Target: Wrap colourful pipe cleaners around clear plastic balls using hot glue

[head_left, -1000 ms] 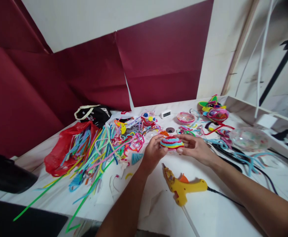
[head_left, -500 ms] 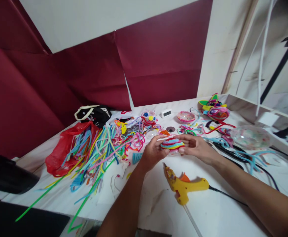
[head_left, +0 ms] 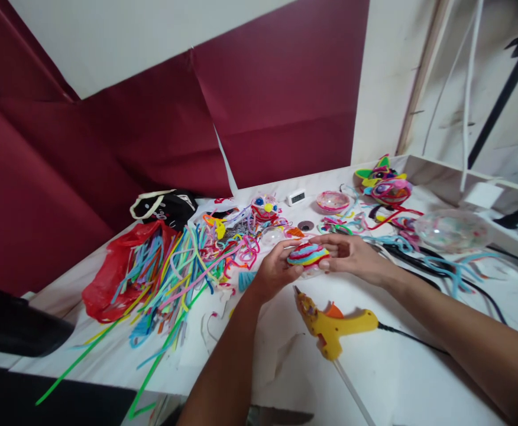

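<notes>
Striped dome (head_left: 308,255), long axis crosswise

Wall sheeting (head_left: 281,106), deep red: the largest item, hung behind the table.

Table (head_left: 374,384), white, marbled at left, crowded along its far half.

Pipe cleaners (head_left: 185,266), many colours: a loose heap left of centre, spilling from the bag beside it.

Plastic bag (head_left: 103,284), red: lying with its mouth toward the heap.

Glue gun (head_left: 343,325), yellow, orange trigger: on its side before the person, nozzle pointing away and leftward, just short of the dome.

Left hand (head_left: 277,271): fingers and thumb curved around the dome's left end, gripping it.

Right hand (head_left: 356,260): fingers behind and thumb in front, gripping the right end.

Dome, red, blue and yellow bands: between both hands near mid-table; bands and long axis run left to right, rounded face up and toward the person. Contact with the table cannot be told.

Digital display (head_left: 296,197), white: beyond the dome, near the table's back edge.
</notes>
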`<move>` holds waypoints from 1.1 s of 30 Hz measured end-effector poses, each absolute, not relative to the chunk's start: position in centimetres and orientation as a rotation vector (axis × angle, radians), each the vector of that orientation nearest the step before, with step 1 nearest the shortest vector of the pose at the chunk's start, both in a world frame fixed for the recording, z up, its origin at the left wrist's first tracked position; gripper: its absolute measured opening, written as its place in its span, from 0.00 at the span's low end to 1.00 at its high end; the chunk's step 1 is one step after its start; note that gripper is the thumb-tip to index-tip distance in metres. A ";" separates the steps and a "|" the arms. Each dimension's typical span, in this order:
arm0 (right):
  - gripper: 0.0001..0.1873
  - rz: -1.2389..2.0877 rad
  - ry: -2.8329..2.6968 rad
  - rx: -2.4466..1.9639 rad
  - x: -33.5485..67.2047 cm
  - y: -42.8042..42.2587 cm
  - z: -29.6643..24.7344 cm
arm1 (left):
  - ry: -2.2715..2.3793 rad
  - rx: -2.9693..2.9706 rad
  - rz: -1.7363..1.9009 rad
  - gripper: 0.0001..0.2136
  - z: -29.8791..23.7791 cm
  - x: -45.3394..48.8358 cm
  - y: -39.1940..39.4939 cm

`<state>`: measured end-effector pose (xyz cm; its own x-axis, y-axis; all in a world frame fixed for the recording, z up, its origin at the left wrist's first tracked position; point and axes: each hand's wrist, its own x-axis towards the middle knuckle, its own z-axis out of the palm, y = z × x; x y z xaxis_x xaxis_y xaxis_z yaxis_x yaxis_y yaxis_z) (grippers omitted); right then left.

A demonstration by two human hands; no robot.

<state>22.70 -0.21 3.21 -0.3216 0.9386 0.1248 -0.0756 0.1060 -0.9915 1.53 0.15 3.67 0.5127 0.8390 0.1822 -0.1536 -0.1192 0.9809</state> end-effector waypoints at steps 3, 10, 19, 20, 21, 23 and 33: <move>0.29 1.380 -1.467 -0.896 22.7 -0.1 3.2 | 0.627 1.441 0.938 0.23 3.4 1.6 0.3; 0.26 1.330 -1.391 -0.948 22.3 0.4 2.7 | 0.761 1.347 1.064 0.25 3.1 2.3 0.2; 0.27 1.161 -1.205 -1.168 21.4 0.4 2.4 | 0.991 1.289 1.280 0.23 2.5 3.5 0.3; 0.27 1.138 -1.200 -1.183 21.3 0.4 2.3 | 0.996 1.291 1.286 0.23 2.4 3.5 0.4; 0.27 1.123 -1.199 -1.193 21.2 0.4 2.2 | 1.003 1.295 1.296 0.22 2.3 3.5 0.5; 0.26 1.146 -1.187 -1.183 20.9 0.2 2.2 | 1.017 1.317 1.316 0.22 2.1 3.5 0.7; 0.26 1.397 -0.954 -0.934 20.1 -0.7 3.4 | 1.041 1.495 1.391 0.21 1.0 3.5 0.9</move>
